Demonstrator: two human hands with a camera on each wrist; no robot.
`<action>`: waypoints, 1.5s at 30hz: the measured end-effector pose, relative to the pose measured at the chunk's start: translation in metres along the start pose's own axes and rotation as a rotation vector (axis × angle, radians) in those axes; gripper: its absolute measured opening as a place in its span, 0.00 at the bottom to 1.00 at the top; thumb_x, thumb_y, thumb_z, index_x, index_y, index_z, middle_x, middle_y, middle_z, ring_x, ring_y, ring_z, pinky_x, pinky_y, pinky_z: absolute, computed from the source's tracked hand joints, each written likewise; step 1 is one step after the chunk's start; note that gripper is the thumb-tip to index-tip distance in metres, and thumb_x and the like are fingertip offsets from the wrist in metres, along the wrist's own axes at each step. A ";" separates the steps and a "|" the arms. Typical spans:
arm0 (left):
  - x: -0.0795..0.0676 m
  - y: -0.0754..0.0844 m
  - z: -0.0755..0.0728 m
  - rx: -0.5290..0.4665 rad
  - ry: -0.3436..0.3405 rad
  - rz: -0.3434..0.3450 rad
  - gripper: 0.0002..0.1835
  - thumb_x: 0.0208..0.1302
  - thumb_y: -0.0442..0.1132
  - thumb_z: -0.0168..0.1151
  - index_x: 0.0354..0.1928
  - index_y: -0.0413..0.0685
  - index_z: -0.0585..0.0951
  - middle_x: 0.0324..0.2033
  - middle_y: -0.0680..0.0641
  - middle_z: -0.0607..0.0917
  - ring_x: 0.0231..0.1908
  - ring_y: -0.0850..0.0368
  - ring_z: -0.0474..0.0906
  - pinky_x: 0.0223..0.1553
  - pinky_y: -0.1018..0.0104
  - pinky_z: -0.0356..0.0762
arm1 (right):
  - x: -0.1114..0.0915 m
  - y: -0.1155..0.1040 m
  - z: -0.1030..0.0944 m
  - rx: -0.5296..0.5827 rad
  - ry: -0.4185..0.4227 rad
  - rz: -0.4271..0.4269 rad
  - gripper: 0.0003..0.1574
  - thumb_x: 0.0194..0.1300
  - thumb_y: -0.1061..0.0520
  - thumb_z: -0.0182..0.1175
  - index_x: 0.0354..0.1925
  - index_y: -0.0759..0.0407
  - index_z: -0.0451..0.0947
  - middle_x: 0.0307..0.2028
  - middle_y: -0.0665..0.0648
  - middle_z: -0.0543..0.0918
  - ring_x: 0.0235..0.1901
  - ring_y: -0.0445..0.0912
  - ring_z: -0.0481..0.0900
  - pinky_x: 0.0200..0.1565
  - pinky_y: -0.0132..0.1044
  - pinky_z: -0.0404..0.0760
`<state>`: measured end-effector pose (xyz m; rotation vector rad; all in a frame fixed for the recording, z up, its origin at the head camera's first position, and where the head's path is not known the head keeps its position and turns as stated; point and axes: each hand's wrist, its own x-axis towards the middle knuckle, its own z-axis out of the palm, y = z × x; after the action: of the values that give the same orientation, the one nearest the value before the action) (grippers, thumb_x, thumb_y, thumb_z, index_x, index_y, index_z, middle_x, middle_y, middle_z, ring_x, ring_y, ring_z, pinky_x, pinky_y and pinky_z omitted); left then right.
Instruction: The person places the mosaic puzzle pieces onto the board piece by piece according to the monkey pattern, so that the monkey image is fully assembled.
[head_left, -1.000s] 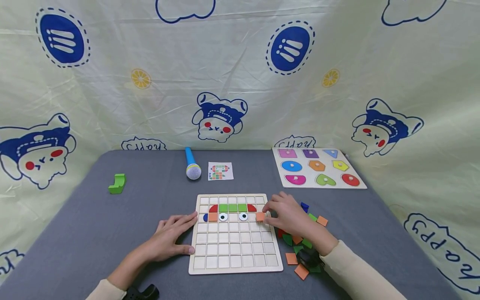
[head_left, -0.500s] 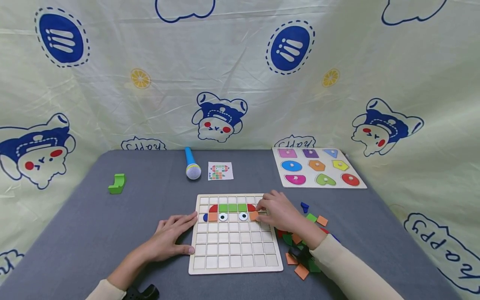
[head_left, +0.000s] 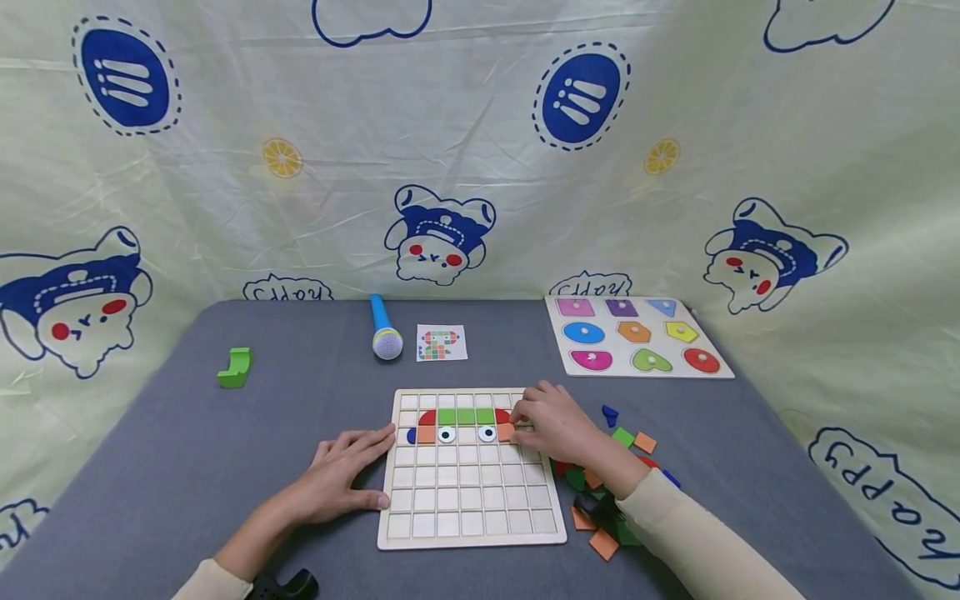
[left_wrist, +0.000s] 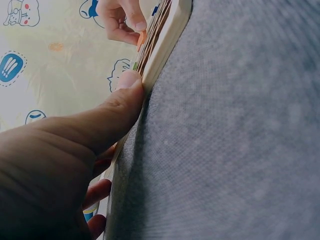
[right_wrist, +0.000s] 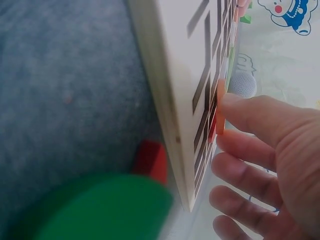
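Note:
A wooden grid board [head_left: 460, 500] lies in front of me, its upper rows bearing green squares [head_left: 466, 417], red curved pieces [head_left: 427, 417], two eye pieces [head_left: 447, 434], an orange square and a small blue piece [head_left: 412, 436]. My right hand [head_left: 562, 429] pinches another orange square tile [right_wrist: 221, 106] between thumb and forefinger at the board, just right of the right eye piece. In the right wrist view that tile stands out above the grid. My left hand [head_left: 337, 479] rests at the board's left edge, thumb and fingertips touching the rim, fingers fairly straight.
Loose coloured tiles [head_left: 603, 544] lie right of the board, partly under the right forearm. Behind are a toy microphone [head_left: 386, 333], a picture card [head_left: 441, 342] and a shape puzzle board [head_left: 637, 333]. A green block [head_left: 236, 367] stands at left.
My right hand has moved left over the board with the orange tile, bringing it from the right-hand columns to beside the right eye piece. The left hand has stayed still.

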<state>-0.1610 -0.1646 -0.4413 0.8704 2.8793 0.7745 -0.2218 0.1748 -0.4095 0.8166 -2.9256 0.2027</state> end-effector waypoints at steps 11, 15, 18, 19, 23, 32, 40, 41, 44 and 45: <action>0.000 0.001 -0.001 -0.003 -0.004 -0.007 0.44 0.53 0.63 0.63 0.69 0.48 0.65 0.69 0.49 0.65 0.62 0.48 0.62 0.49 0.51 0.54 | -0.001 0.002 0.003 -0.016 0.040 -0.049 0.14 0.52 0.45 0.70 0.34 0.49 0.85 0.32 0.47 0.80 0.32 0.41 0.64 0.37 0.35 0.60; 0.000 0.001 0.000 0.001 0.001 -0.002 0.44 0.53 0.63 0.62 0.69 0.48 0.65 0.69 0.49 0.65 0.62 0.48 0.62 0.49 0.51 0.54 | -0.002 0.002 0.004 -0.017 0.042 -0.044 0.13 0.52 0.45 0.70 0.35 0.49 0.85 0.32 0.46 0.80 0.32 0.41 0.64 0.37 0.35 0.60; 0.000 0.000 0.000 -0.001 0.003 0.000 0.44 0.53 0.63 0.63 0.69 0.48 0.65 0.69 0.49 0.65 0.62 0.48 0.62 0.50 0.50 0.54 | -0.003 0.003 0.003 -0.012 0.041 -0.033 0.14 0.52 0.44 0.70 0.35 0.49 0.86 0.32 0.47 0.81 0.34 0.41 0.66 0.38 0.36 0.61; 0.000 0.000 0.000 -0.002 0.002 0.000 0.44 0.53 0.63 0.63 0.69 0.48 0.65 0.69 0.49 0.65 0.62 0.48 0.62 0.50 0.50 0.54 | -0.004 0.004 0.002 -0.008 0.039 -0.026 0.14 0.52 0.44 0.70 0.35 0.48 0.86 0.33 0.47 0.81 0.34 0.41 0.66 0.38 0.36 0.62; 0.000 0.001 0.001 -0.008 -0.004 -0.005 0.44 0.53 0.63 0.62 0.69 0.49 0.65 0.69 0.49 0.65 0.62 0.48 0.62 0.50 0.50 0.54 | -0.009 0.010 -0.004 0.007 0.045 0.011 0.14 0.52 0.45 0.70 0.35 0.49 0.85 0.33 0.48 0.80 0.34 0.42 0.66 0.39 0.39 0.63; 0.000 0.001 0.000 -0.005 -0.006 -0.008 0.44 0.53 0.62 0.63 0.69 0.48 0.65 0.69 0.50 0.65 0.62 0.48 0.62 0.49 0.51 0.54 | -0.030 0.043 -0.013 0.001 0.073 0.148 0.17 0.50 0.46 0.72 0.37 0.52 0.85 0.34 0.51 0.81 0.40 0.47 0.71 0.45 0.47 0.69; 0.000 0.001 0.000 -0.006 -0.007 -0.007 0.44 0.53 0.62 0.63 0.69 0.48 0.65 0.69 0.50 0.65 0.62 0.48 0.62 0.49 0.52 0.54 | -0.051 0.072 -0.016 -0.028 0.080 0.225 0.18 0.50 0.46 0.72 0.37 0.54 0.84 0.36 0.54 0.81 0.39 0.49 0.70 0.43 0.49 0.68; 0.000 0.001 0.000 -0.005 -0.006 -0.006 0.44 0.53 0.62 0.63 0.69 0.48 0.65 0.69 0.50 0.65 0.62 0.48 0.62 0.49 0.52 0.54 | -0.054 0.075 -0.017 -0.028 0.081 0.228 0.18 0.50 0.46 0.72 0.37 0.54 0.84 0.36 0.54 0.81 0.39 0.49 0.70 0.44 0.49 0.68; 0.000 0.001 0.000 -0.006 -0.006 -0.008 0.44 0.53 0.62 0.63 0.69 0.48 0.65 0.69 0.50 0.65 0.62 0.48 0.62 0.49 0.52 0.54 | -0.061 0.083 -0.018 -0.024 0.078 0.236 0.18 0.50 0.47 0.72 0.36 0.55 0.84 0.36 0.55 0.81 0.39 0.51 0.71 0.45 0.53 0.69; 0.000 0.001 0.000 -0.008 -0.008 -0.009 0.44 0.53 0.62 0.63 0.69 0.48 0.65 0.70 0.50 0.65 0.62 0.48 0.61 0.49 0.51 0.54 | -0.063 0.085 -0.019 -0.022 0.072 0.239 0.17 0.50 0.47 0.71 0.36 0.55 0.84 0.36 0.56 0.81 0.39 0.52 0.71 0.45 0.54 0.69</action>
<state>-0.1606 -0.1639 -0.4409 0.8565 2.8699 0.7790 -0.2114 0.2817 -0.4074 0.4445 -2.9450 0.2126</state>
